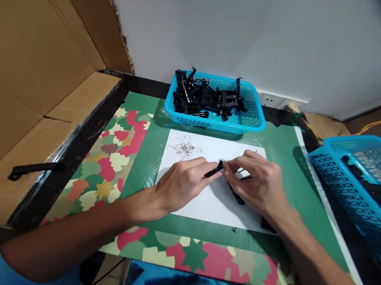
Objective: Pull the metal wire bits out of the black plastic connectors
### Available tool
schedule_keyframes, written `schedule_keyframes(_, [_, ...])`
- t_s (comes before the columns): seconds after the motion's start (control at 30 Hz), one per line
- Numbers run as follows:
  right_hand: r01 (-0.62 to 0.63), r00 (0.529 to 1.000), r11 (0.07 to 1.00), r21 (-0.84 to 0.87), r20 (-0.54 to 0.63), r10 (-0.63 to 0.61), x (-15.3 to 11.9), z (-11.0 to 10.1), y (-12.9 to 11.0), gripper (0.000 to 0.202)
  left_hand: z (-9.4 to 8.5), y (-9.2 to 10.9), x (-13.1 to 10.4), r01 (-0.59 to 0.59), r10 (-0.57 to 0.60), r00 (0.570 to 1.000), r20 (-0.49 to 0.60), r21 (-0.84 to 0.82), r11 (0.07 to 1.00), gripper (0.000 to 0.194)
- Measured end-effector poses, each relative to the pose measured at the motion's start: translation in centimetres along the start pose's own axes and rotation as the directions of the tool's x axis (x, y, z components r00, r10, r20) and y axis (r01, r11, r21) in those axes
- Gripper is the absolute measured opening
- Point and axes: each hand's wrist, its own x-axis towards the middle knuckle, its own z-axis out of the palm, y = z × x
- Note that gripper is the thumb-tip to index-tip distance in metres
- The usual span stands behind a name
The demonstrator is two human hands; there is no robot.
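My left hand point(188, 179) is closed in a pinch on a narrow black plastic part point(214, 171), held above a white sheet point(210, 203). At the far end of that part, my right hand point(259, 179) has its thumb and fingertips pressed together. Whatever lies between those right fingertips is too small or hidden to make out. Partly covered by my right hand, another black plastic part point(237, 196) lies on the sheet. A loose pile of tiny silvery wire pieces point(185, 149) is spread over the sheet's far left.
Behind the sheet stands a blue basket point(215, 124) with several black plastic parts point(200, 92). A second blue basket point(338, 185) is at the right, also holding black pieces. Cardboard point(37, 61) walls the left side, near a black strip point(35, 168). Wall sockets point(270, 99) sit behind.
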Motion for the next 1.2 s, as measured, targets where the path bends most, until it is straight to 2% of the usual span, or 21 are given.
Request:
schedule_keyframes(0.17, [0.044,0.998,0.998,-0.040,-0.033,-0.045,0.02,0.13,-0.17,0.017,0.14,0.19,0.07,0.009,-0.009,0.999,-0.038,0.014,1.000,0.023])
schedule_keyframes(0.3, [0.081,0.996,0.996,-0.030,-0.019,-0.082,0.04,-0.16,-0.05,0.015,0.07,0.34,0.14,0.030,-0.030,1.000,-0.004,0.021,0.999,0.024])
schedule_keyframes(0.53, [0.119,0.993,0.986,-0.116,-0.005,-0.121,-0.21,-0.61,0.28,0.014,0.13,0.14,-0.01,-0.015,0.014,1.000,-0.027,-0.008,1.000,0.024])
schedule_keyframes(0.87, [0.114,0.991,0.981,-0.160,-0.051,-0.124,-0.80,-0.07,0.65,0.013,0.09,0.40,0.17,-0.010,0.010,0.999,-0.034,0.003,1.000,0.025])
schedule_keyframes(1.2, [0.082,0.997,0.995,-0.050,0.019,-0.081,-0.31,0.00,0.08,0.013,-0.30,0.30,0.13,-0.011,0.011,0.999,0.030,0.007,1.000,0.025])
